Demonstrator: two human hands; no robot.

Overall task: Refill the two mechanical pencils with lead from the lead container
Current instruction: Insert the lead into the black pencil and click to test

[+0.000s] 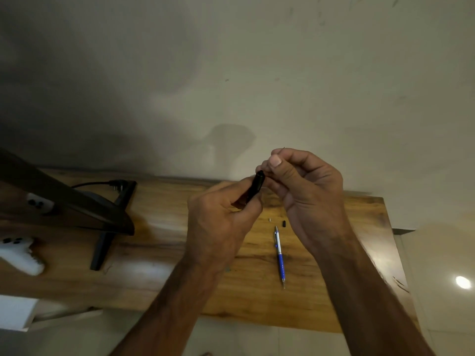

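My left hand (218,219) grips a black tube-shaped object (255,186), tilted with its open top end up and to the right; whether it is a pencil or the lead container I cannot tell. My right hand (303,186) is pinched just above that end, thumb and fingertips closed on a thin lead (282,148) whose tip pokes out above the fingers. A silver and blue mechanical pencil (280,255) lies on the wooden table (334,291) below my right hand, tip toward me. A small black cap (284,223) and a tiny white piece (270,219) lie beside its top.
A dark monitor (64,206) on a black stand (102,247) with a cable fills the table's left part. A white game controller (20,255) lies at the far left. The wall stands right behind the table; the table's right edge is near my right forearm.
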